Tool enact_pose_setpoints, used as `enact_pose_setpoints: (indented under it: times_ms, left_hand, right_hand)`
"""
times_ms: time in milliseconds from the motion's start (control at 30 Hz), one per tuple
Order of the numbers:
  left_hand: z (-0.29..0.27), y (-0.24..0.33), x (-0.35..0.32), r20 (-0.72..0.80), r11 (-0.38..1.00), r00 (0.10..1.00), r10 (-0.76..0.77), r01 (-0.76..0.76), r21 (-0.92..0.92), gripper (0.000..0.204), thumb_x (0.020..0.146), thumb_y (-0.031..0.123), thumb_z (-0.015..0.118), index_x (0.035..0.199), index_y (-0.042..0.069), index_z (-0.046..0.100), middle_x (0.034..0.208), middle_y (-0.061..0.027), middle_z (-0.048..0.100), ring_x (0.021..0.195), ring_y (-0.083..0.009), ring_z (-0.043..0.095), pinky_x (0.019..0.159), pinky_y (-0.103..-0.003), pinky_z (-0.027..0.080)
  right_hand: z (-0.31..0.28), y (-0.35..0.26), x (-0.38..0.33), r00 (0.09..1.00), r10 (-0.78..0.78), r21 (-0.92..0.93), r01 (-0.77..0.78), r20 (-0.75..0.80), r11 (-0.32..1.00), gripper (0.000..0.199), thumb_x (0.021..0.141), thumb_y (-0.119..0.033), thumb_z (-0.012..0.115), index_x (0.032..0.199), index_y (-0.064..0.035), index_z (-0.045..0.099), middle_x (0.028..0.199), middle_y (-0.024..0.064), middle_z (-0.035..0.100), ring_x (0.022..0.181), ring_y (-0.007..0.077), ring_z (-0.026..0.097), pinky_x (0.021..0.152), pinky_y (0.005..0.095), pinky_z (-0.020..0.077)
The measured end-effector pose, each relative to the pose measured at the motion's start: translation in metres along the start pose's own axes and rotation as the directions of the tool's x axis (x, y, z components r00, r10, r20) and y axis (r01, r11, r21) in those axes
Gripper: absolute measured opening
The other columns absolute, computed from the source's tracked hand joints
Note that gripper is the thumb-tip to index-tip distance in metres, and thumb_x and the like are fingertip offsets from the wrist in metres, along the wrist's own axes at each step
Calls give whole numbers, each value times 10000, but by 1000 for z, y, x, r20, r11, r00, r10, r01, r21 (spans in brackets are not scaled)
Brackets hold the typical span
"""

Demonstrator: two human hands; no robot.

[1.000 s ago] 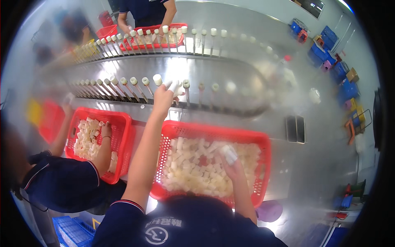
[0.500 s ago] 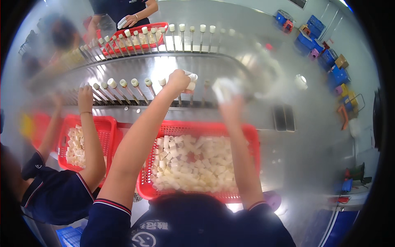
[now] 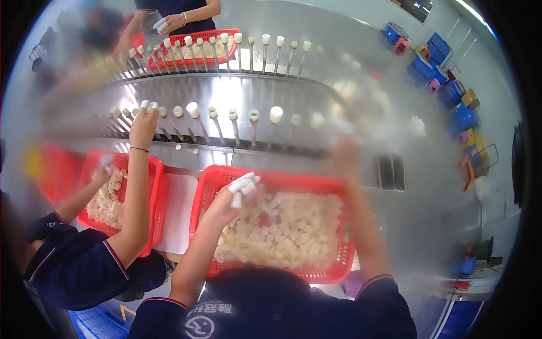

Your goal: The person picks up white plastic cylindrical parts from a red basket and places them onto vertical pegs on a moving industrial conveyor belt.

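Note:
My left hand point(image 3: 228, 199) is over the left part of a red perforated basket point(image 3: 199, 217) of short white tube pieces point(image 3: 282, 231). White covers sit on its fingertips. Its fingers are bent together; whether a piece is among them I cannot make out. My right hand point(image 3: 344, 152) is stretched out to the near row of upright metal rods, by its right end. Motion and haze smear its fingers. Several rods carry white or greenish caps, among them a white cap point(image 3: 275, 114) between my two hands.
At my left a co-worker's hand point(image 3: 144, 121) touches the same row, beside a smaller red basket point(image 3: 156, 186). Across the metal table another person stands behind a red basket point(image 3: 231, 48) and a second rod row. Two dark rectangles point(image 3: 391, 172) lie at the right.
My left hand has drawn back from the rods to above the basket. My right hand has shifted rightward along the row. The rods and their caps appear displaced, and the view has shifted slightly.

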State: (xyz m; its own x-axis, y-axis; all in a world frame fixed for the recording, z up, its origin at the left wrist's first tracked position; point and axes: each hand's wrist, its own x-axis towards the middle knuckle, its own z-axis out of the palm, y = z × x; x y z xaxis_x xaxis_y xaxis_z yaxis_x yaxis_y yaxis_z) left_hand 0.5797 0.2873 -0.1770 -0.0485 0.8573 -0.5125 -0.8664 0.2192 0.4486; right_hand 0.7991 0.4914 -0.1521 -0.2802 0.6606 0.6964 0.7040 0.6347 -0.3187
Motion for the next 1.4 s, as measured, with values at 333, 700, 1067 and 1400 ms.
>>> enact_pose_setpoints:
  times_ms: [333,700,1067,1400]
  left_hand:
    - [-29,45,-51,275,879,914,300,-377,293,556,664,10,689,1173,66,472,1011,-123,606,720,-108,597,545,-197,490]
    - [47,157,40,527,-552,580,621,-154,820,208,704,198,669,826,30,655,708,-147,635,646,-249,621,603,-328,485]
    - [101,100,86,699,-697,579,419,-288,656,358,715,153,655,1050,41,597,709,-192,617,681,-316,613,603,-374,487]
    - [-64,8,-12,-149,989,989,26,-47,-137,379,831,177,557,1189,71,496,827,-42,568,695,-161,536,651,-245,467]
  right_hand:
    - [-50,-15,-65,757,618,768,-522,215,372,383,867,-51,453,1243,3,403,1140,113,546,1075,240,526,868,306,467]
    - [-57,-77,-107,603,0,505,-668,797,-546,493,891,-389,445,1210,-13,419,1053,147,543,726,273,610,518,300,492]
    - [-54,-90,-51,641,225,678,-709,734,-192,329,774,35,583,1067,-73,480,1016,83,564,764,170,575,554,258,476]
    - [-25,-13,61,946,-60,9,60,317,998,290,633,-185,721,889,-72,647,748,160,625,667,284,611,642,345,479]
